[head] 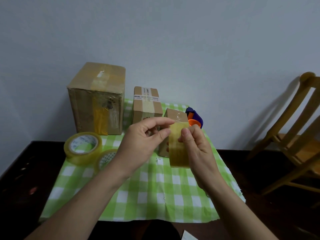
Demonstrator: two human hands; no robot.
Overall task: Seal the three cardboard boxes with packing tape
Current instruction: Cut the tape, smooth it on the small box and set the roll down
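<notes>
A plain pale wall (173,40) fills the upper frame. A dark bench (20,179) spans the lower frame, partly covered by a green-checked cloth (147,193). A wooden chair (297,135) stands at right.

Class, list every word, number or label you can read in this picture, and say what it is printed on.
"400-...-5552", middle digits unclear: white strip across the middle box.
Small dark line under that number: too blurred to read.
Vertical print on the middle box's top: too small.
Green print inside the tape roll core: unreadable.
Large box: dark smudged mark, not legible.
</notes>
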